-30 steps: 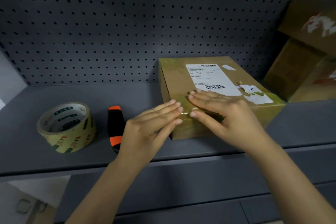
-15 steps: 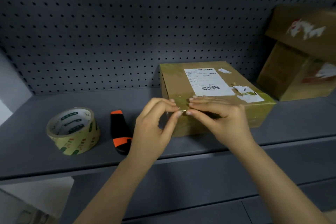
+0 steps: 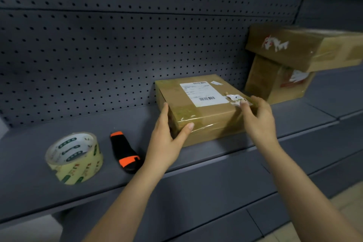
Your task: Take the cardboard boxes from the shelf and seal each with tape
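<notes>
While both hands bracket it, the cardboard box (image 3: 208, 118) sits flat on the grey shelf (image 3: 39, 135), its back close to the pegboard (image 3: 98, 55), roughly mid-view. Left hand (image 3: 167, 139): spread wide over the near-left corner, fingers laid along the left wall, thumb pressed on the near face just under a glossy tape strip (image 3: 186, 112) that wraps over the top edge. Right hand (image 3: 259, 122): fingers curled over the near-right top edge, fingertips beside a torn sticker (image 3: 234, 98). The thumb is hidden, so how firm that hold is I cannot tell. Judgement: a grip on the two near corners suits turning or sliding the box rather than pressing tape, since neither hand shows a loose tape end. Shipping label (image 3: 202, 93) faces up, not covered by the strip. Tape roll (image 3: 73, 158) lies flat, core upward, well to the left. Utility knife (image 3: 124, 153) lies between the roll and the left wrist. Neither is touched. Placement reads as deliberate: both tools within reach, out of the box's way. At right rear, an upper box (image 3: 298, 49) rests on a lower box (image 3: 273, 80), apart from the one in hand. Whether those are sealed, cannot tell. The next move calls for an even pull from both hands. The risk is a skewed slide over the shelf lip.
</notes>
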Demonstrator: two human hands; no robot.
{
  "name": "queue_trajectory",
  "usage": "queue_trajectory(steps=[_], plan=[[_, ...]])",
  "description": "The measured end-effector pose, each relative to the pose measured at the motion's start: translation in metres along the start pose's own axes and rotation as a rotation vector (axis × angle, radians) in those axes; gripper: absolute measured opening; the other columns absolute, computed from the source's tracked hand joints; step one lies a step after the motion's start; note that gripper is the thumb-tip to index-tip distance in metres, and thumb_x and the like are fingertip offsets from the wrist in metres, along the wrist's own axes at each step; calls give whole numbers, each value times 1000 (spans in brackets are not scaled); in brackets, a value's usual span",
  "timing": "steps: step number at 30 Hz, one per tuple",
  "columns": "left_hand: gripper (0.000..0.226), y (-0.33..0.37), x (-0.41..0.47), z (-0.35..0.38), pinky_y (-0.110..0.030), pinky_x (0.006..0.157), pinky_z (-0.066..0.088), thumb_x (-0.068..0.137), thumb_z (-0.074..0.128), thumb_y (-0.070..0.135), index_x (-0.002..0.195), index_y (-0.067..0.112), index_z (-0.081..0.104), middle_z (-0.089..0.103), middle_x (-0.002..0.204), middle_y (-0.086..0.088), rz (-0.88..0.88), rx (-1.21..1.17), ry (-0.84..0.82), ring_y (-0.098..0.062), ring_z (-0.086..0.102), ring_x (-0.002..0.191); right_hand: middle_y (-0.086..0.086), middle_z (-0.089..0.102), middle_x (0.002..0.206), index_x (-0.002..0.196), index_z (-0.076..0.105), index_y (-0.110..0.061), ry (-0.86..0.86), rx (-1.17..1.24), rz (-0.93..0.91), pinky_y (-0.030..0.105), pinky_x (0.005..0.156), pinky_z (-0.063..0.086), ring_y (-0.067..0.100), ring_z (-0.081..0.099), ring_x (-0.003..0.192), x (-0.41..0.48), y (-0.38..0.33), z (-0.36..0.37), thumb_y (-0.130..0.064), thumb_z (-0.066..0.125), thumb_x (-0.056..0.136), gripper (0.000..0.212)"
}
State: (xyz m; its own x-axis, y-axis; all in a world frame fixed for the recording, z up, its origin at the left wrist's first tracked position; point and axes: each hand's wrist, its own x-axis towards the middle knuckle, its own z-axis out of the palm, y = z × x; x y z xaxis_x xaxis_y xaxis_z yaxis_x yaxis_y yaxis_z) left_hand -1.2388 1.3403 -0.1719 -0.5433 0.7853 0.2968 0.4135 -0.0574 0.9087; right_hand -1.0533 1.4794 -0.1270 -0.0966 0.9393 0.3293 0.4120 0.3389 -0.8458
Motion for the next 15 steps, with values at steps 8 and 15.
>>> queue_trajectory(steps=[8, 15], plan=[[82, 16, 2, 5, -40, 119, 29, 92, 61, 47, 156, 33, 12, 33, 156, 13, -139, -250, 29, -7, 35, 141, 2, 57, 93, 95, 62, -11, 110, 353, 502, 36, 86, 43, 21, 50, 93, 15, -17, -8, -35, 64, 93, 24], [85, 33, -38, -10, -24, 116, 27, 86, 71, 39, 153, 40, 20, 28, 155, 25, -31, -310, 48, 12, 30, 137, -1, 71, 99, 107, 71, -16, 105, 595, 503, 25, 76, 48, 12, 62, 85, -20, -6, -27, -34, 70, 88, 26]])
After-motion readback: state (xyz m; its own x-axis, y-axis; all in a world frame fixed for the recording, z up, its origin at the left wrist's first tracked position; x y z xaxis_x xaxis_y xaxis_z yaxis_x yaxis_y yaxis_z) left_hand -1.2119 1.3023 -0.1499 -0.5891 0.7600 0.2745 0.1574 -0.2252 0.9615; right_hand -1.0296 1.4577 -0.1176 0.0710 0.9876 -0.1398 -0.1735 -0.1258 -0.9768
